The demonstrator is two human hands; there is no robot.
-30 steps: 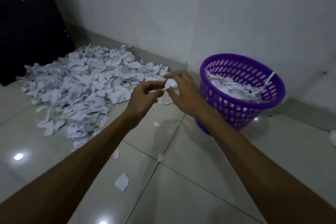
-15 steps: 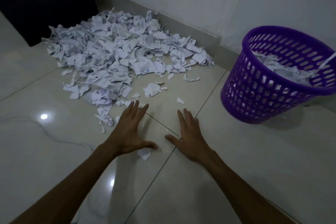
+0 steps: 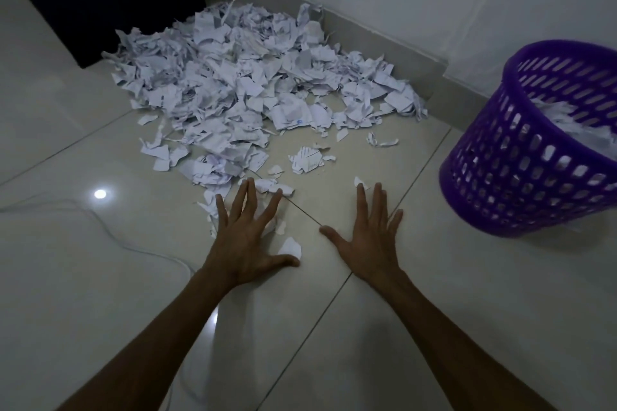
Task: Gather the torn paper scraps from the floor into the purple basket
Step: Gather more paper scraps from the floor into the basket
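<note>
Paper scraps (image 3: 253, 90) lie heaped on the floor (image 3: 66, 277) ahead of me; my left hand (image 3: 248, 240) and right hand (image 3: 370, 240) stretch forward, palms down, grip wide, fingers spread, purple basket (image 3: 521, 157) at right.

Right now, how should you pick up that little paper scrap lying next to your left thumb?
The small scrap lies flat on the tile, so there's no edge standing up to grab. Probably best to come from above with the left hand, slide a fingertip under its upper edge, the one away from the thumb, then pinch it against the thumb.
</note>
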